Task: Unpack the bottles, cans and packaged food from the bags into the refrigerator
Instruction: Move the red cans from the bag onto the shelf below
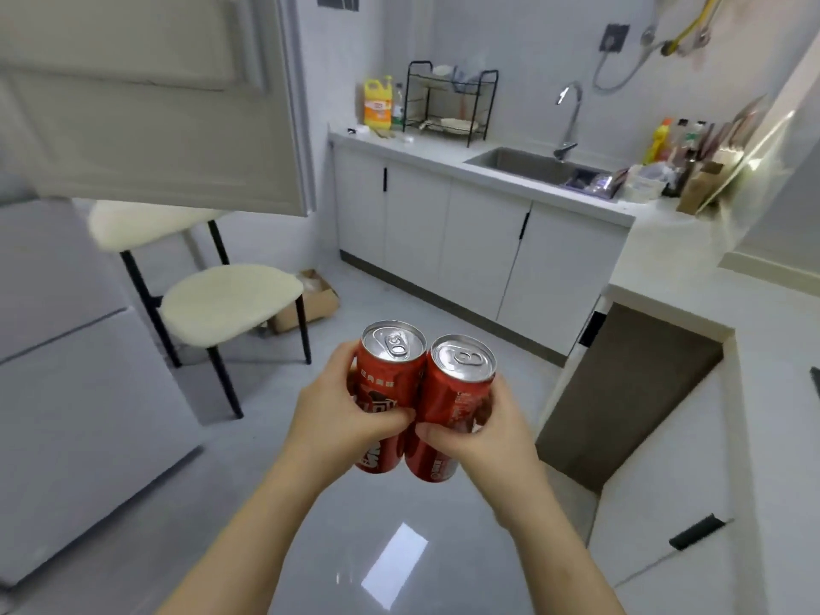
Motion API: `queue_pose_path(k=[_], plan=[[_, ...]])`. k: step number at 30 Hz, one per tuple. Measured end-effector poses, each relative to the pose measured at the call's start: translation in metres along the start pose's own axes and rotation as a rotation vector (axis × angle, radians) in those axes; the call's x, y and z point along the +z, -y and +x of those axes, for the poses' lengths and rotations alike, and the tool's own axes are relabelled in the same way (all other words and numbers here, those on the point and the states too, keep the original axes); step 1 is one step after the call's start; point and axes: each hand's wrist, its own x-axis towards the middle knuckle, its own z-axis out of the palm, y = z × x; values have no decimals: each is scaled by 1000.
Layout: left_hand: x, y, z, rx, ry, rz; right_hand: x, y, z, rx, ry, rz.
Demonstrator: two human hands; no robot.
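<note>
Hands are each curled round a red drink can: left hand point(341, 419) grips the left can point(390, 370), right hand point(483, 437) the right can point(461, 383), upright, touching, over the floor. Carry step judged underway; next, cans need taking left to the refrigerator point(66, 415) & shelving.

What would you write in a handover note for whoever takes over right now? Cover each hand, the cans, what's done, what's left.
Left hand grips the left can; right hand grips the right can.
Both cans upright, touching, over the floor.
Refrigerator stands to the left.
Done: two cans out of the bags.
Left: put them in the refrigerator; bags not in view.
</note>
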Motion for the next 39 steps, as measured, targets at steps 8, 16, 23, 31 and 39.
queue_pose_path(k=[8, 16, 23, 31, 39], plan=[[-93, 21, 8, -91, -306, -17, 100, 37, 38, -69, 244, 1], [-223, 52, 31, -126, -513, 55, 242, 85, 75, -137, 433, 33], [-334, 76, 47, -124, -663, 124, 363, 125, 96, -212, 542, 75], [-425, 96, 64, -137, -831, 150, 467, 167, 121, -341, 707, 74], [-489, 110, 109, -153, -1026, 135, 552, 204, 174, -418, 885, 114]])
